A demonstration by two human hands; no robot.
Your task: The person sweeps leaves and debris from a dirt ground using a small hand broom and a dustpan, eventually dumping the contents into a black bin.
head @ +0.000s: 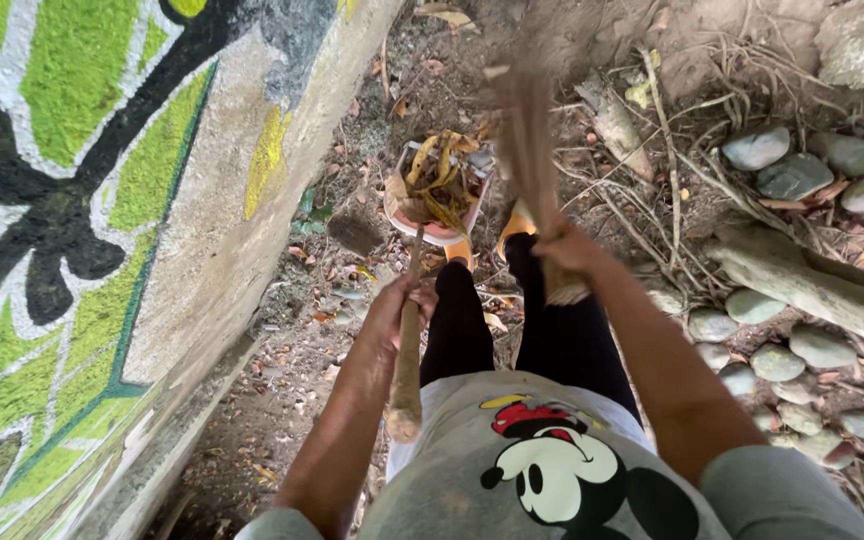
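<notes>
— Dustpan point(439, 205) sits on the dirt ground point(282, 400) straight ahead of the person's feet, heaped with dry yellow-brown leaves. Which hand has it?

— The left hand point(400, 305). Its grip is clenched around the pan's long wooden handle point(407, 360), which runs from the pan back toward the body, nearly along the line of sight, butt end close to the shirt.

— And the other hand?

— The right hand point(564, 250) is clenched on a broom point(527, 140), a bundle of thin brown sticks. It's blurred, standing just right of the pan, its tip near the pan's rim; I can't tell whether they touch.

— So the pan lies forward and slightly left of the broom?

— Yes. The pan looks pale, pinkish-rimmed, round-mouthed. A painted wall point(102, 200) rises at left; grey stones point(792, 175) and fallen sticks lie right.
</notes>
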